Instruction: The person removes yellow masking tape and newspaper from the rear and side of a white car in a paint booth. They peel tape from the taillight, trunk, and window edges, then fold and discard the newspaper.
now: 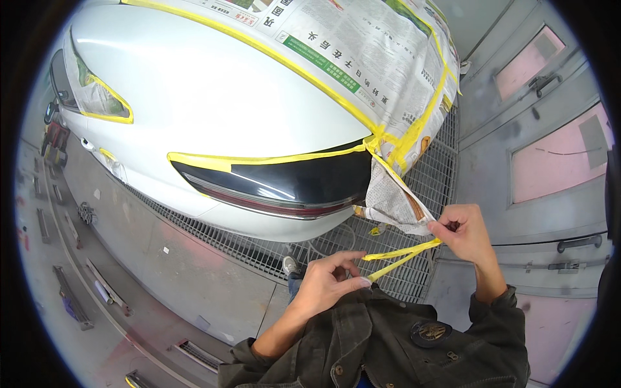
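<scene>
A white car's rear fills the upper middle, its dark tail light (291,186) edged along the top with yellow masking tape (271,157). Masking newspaper (359,53) covers the panel above and right, bordered by more yellow tape. From the lamp's right corner a loose newspaper flap (393,199) hangs down, and my right hand (461,233) pinches its lower end together with a folded strip of yellow tape (402,252). Lower left of it, my left hand (332,281) holds the other ends of that strip, one at the index fingertip, one by the thumb.
Floor grating (436,160) runs beneath and beside the car. Grey doors with pinkish windows (558,160) and handles stand on the right. Long narrow parts (73,296) lie along the floor at the left. A hose (310,247) rests on the grating near my shoe (290,265).
</scene>
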